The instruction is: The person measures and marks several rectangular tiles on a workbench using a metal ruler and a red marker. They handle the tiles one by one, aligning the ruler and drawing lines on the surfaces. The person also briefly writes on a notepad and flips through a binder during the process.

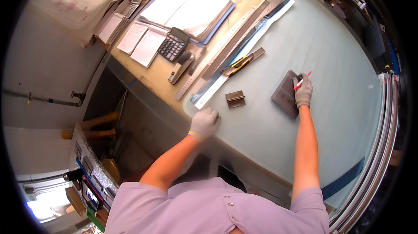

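Observation:
In my right hand (pixel 304 90), gloved in pale grey, is a red-and-white pen (pixel 301 81), gripped at a slant. That hand rests on the right side of a dark brown rectangular plate (pixel 285 93), which has faint marks on its face. My left hand (pixel 204 123), gloved the same way with a yellow cuff edge, is closed in a fist at the near edge of the glass-topped table (pixel 261 136). Its palm side is hidden. Between the hands lies a small brown metal piece (pixel 235 99) with a raised ridge across its middle.
Left of the plate lie a yellow-and-black utility knife (pixel 238 64), a steel ruler (pixel 217 53) and long dark strips (pixel 237 38). Farther left are a stapler (pixel 181 67), a calculator (pixel 173 44) and open notebooks (pixel 143 45). Metal rails (pixel 383 147) line the right edge, near a dark blue strip (pixel 344 178).

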Action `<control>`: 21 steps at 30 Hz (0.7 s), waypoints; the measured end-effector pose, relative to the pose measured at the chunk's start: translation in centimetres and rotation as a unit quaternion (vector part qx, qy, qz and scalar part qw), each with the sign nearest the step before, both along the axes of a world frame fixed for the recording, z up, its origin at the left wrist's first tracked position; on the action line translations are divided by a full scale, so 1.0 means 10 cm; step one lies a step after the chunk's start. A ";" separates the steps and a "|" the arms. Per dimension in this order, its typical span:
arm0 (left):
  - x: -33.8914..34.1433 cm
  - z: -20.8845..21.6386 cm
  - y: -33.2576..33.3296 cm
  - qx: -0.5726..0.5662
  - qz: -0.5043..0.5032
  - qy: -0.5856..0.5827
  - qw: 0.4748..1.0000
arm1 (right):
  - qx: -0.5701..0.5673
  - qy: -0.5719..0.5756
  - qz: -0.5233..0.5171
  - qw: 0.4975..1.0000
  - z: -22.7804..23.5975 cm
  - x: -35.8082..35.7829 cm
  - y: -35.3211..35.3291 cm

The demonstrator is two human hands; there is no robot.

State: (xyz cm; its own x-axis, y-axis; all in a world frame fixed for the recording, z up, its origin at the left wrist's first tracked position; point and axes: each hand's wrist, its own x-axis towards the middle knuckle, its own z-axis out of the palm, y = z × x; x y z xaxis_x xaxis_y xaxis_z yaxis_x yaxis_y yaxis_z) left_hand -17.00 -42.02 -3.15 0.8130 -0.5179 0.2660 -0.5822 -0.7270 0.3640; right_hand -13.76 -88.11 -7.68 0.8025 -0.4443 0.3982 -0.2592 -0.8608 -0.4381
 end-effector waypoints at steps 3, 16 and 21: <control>-0.01 0.00 0.05 -0.020 -0.016 -0.006 1.000 | -0.010 0.000 0.029 1.000 0.02 -0.36 0.39; 0.16 -0.04 0.74 -0.143 -0.087 0.036 0.985 | 0.026 -0.066 -0.088 0.994 0.38 -0.74 1.27; 1.08 -0.10 2.09 -0.145 0.013 -0.042 0.988 | 0.241 -0.085 -0.090 0.963 0.37 -0.93 2.83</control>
State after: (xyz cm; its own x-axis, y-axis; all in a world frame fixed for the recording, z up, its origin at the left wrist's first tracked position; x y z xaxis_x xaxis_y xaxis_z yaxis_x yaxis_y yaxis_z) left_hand -6.18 -21.14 -4.15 0.7939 -0.3894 0.4669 -0.6016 -0.6146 0.5103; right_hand -23.09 -59.84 -3.93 0.6376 -0.7354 0.2293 -0.2745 -0.4950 -0.8244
